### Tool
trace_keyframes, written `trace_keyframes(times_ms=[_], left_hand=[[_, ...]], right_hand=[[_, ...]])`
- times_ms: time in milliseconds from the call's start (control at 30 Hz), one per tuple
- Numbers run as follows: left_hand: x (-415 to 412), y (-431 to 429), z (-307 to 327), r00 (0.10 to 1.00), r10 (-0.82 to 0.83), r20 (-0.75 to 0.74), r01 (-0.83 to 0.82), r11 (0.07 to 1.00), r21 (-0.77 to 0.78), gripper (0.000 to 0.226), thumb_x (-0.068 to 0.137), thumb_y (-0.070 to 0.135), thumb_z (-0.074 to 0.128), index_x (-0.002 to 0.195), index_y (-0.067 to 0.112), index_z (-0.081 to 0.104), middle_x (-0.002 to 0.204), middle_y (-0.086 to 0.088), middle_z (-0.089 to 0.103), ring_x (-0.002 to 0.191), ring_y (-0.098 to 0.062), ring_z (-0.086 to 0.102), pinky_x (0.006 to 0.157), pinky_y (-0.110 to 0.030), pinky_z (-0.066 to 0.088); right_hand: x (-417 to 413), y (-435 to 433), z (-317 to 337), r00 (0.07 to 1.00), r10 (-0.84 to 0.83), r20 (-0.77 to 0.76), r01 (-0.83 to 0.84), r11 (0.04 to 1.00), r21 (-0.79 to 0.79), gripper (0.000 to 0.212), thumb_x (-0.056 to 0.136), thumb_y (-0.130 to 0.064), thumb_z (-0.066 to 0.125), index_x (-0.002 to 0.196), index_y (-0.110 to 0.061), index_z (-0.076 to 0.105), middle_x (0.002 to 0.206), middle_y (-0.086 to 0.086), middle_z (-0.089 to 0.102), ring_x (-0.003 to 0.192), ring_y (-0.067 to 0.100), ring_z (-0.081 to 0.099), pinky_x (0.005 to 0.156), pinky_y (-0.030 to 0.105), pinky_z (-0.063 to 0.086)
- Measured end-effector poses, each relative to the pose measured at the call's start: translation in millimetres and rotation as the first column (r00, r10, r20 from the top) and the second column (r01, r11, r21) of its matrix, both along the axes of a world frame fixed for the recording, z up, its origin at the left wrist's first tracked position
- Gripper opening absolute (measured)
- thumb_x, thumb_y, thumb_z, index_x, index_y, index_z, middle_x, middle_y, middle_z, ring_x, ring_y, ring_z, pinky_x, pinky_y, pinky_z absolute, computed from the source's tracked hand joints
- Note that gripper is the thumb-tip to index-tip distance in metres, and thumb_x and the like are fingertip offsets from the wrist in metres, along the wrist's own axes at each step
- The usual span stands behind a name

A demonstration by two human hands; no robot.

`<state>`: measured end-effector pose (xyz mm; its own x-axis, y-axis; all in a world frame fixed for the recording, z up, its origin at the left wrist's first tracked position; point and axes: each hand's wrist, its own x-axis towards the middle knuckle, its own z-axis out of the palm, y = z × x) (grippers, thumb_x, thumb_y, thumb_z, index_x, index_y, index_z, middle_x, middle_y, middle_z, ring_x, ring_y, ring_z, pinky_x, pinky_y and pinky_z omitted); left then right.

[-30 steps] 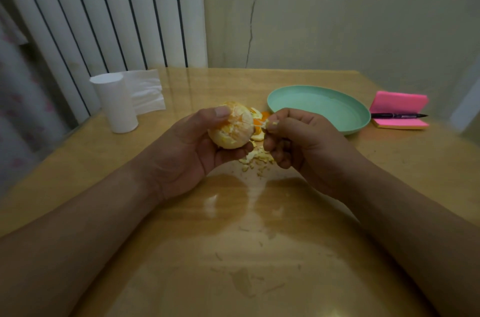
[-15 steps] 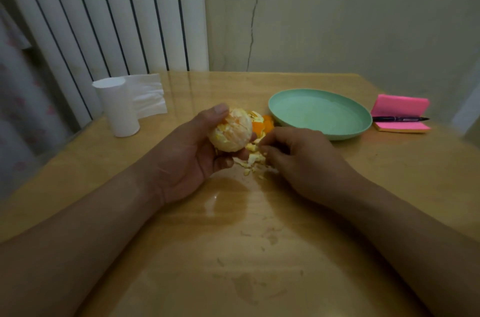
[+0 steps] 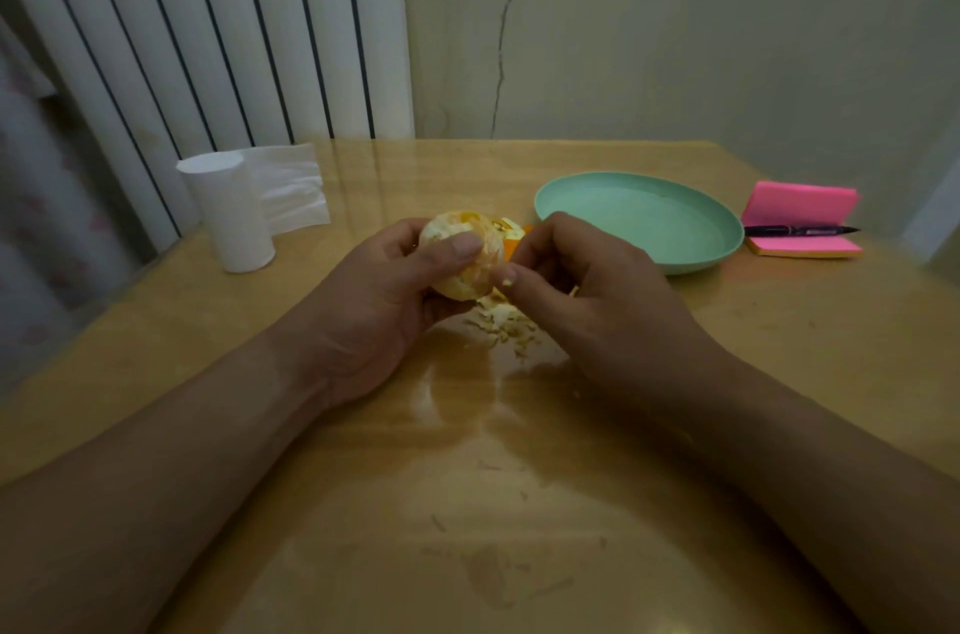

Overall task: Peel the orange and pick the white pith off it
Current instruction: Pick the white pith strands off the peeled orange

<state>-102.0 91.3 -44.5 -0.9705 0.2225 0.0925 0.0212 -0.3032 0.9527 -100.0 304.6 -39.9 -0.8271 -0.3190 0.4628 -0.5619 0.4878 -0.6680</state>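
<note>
**Q:** Hands, status?
**A:** The left hand (image 3: pixel 384 301) grips the orange (image 3: pixel 462 249), with the thumb laid across its front and the fingers wrapped behind. The right hand (image 3: pixel 587 285) has its fingers curled and its thumb tip touching the orange's lower right side. Whether a strand sits in that pinch cannot be told; it is too small to see.

**Q:** Location of the orange?
**A:** It is held just above the desk (image 3: pixel 467 503), near the middle, with the plate (image 3: pixel 639 218) close on the right. A heap of scraps (image 3: pixel 501 321) lies on the desk under the hands. A piece of peel (image 3: pixel 511 246) shows just behind the orange.

**Q:** Step in hand?
**A:** Peeling appears complete, since no rind shows on the side facing the camera. Removal of the pith (image 3: pixel 439 231) is the current step. Pale patches cover much of the visible surface, so this step looks only partly done.

**Q:** Requirements for the next move?
**A:**
1. Catch a loose pith edge between thumbnail and forefinger.
2. Pull along the segment line with light force, because a hard pull may tear the membrane.
3. Drop the strand on the scraps.
4. Turn the orange in the left hand to expose unpicked faces.
</note>
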Motion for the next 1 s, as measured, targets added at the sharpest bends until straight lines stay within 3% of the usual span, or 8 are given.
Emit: trace_keyframes(times_ms=[200, 400, 600, 700, 800, 933, 1000], left_hand=[[2.7, 4.0, 1.1, 0.999, 0.043, -0.015, -0.044, 0.998, -0.040, 0.059, 0.085, 0.019, 0.078, 0.138, 0.003, 0.057, 0.122, -0.016, 0.077, 0.113, -0.031, 0.076, 0.088, -0.034, 0.063], [3.8, 2.2, -0.8, 0.985, 0.130, -0.110, -0.152, 0.964, -0.219, 0.068, 0.081, 0.025, 0.092, 0.139, 0.016, 0.058, 0.123, -0.004, 0.077, 0.117, -0.025, 0.074, 0.100, -0.042, 0.060], [8.5, 5.3, 0.9, 0.948, 0.190, -0.254, -0.278, 0.882, -0.381, 0.067, 0.080, 0.039, 0.087, 0.139, 0.031, 0.057, 0.117, 0.015, 0.075, 0.109, -0.004, 0.073, 0.087, -0.020, 0.060], [10.7, 7.8, 0.8, 0.933, 0.207, -0.294, -0.318, 0.855, -0.409, 0.071, 0.076, 0.042, 0.089, 0.139, 0.032, 0.057, 0.120, 0.010, 0.074, 0.109, -0.005, 0.073, 0.086, -0.022, 0.061], [12.5, 10.0, -0.2, 0.924, 0.206, -0.321, -0.337, 0.836, -0.433, 0.075, 0.072, 0.046, 0.089, 0.138, 0.032, 0.057, 0.121, 0.008, 0.073, 0.110, -0.007, 0.073, 0.089, -0.028, 0.062], [13.8, 11.2, -0.3, 0.937, 0.188, -0.294, -0.303, 0.855, -0.420, 0.069, 0.076, 0.041, 0.088, 0.136, 0.029, 0.057, 0.115, 0.012, 0.075, 0.106, -0.005, 0.074, 0.086, -0.023, 0.061], [13.4, 11.2, 0.9, 0.948, 0.176, -0.265, -0.275, 0.871, -0.406, 0.065, 0.078, 0.040, 0.086, 0.135, 0.026, 0.058, 0.113, 0.014, 0.076, 0.105, -0.005, 0.074, 0.084, -0.021, 0.061]], right_hand=[[-1.9, -0.5, -3.0, 1.000, 0.009, -0.009, -0.009, 1.000, 0.007, 0.015, 0.098, -0.043, 0.072, 0.097, -0.028, 0.067, 0.082, -0.011, 0.069, 0.079, 0.010, 0.065, 0.063, 0.020, 0.051], [-3.5, 0.6, -5.3, 0.999, -0.031, -0.019, 0.032, 0.999, 0.044, 0.011, 0.100, -0.040, 0.070, 0.097, -0.030, 0.068, 0.081, -0.012, 0.071, 0.078, 0.009, 0.067, 0.067, 0.031, 0.054], [-1.6, -0.2, -2.9, 0.996, -0.077, -0.040, 0.081, 0.991, 0.109, 0.009, 0.103, -0.038, 0.067, 0.098, -0.030, 0.070, 0.084, -0.011, 0.073, 0.078, 0.007, 0.068, 0.071, 0.041, 0.059], [-1.3, -1.5, -3.4, 0.993, -0.105, -0.055, 0.112, 0.986, 0.123, 0.011, 0.102, -0.037, 0.066, 0.095, -0.030, 0.069, 0.081, -0.011, 0.071, 0.075, 0.008, 0.066, 0.069, 0.045, 0.058], [-1.3, -2.9, -4.6, 0.989, -0.128, -0.075, 0.136, 0.984, 0.117, 0.012, 0.099, -0.034, 0.068, 0.088, -0.028, 0.067, 0.074, -0.009, 0.067, 0.069, 0.010, 0.063, 0.064, 0.041, 0.055], [1.3, -3.9, -3.2, 0.991, -0.128, -0.043, 0.130, 0.990, 0.045, 0.018, 0.091, -0.041, 0.067, 0.079, -0.028, 0.063, 0.067, -0.010, 0.062, 0.064, 0.009, 0.057, 0.054, 0.021, 0.043], [1.7, -3.6, -2.3, 0.993, -0.115, -0.019, 0.115, 0.993, 0.008, 0.018, 0.089, -0.041, 0.067, 0.079, -0.027, 0.064, 0.069, -0.007, 0.064, 0.064, 0.011, 0.058, 0.055, 0.029, 0.048]])
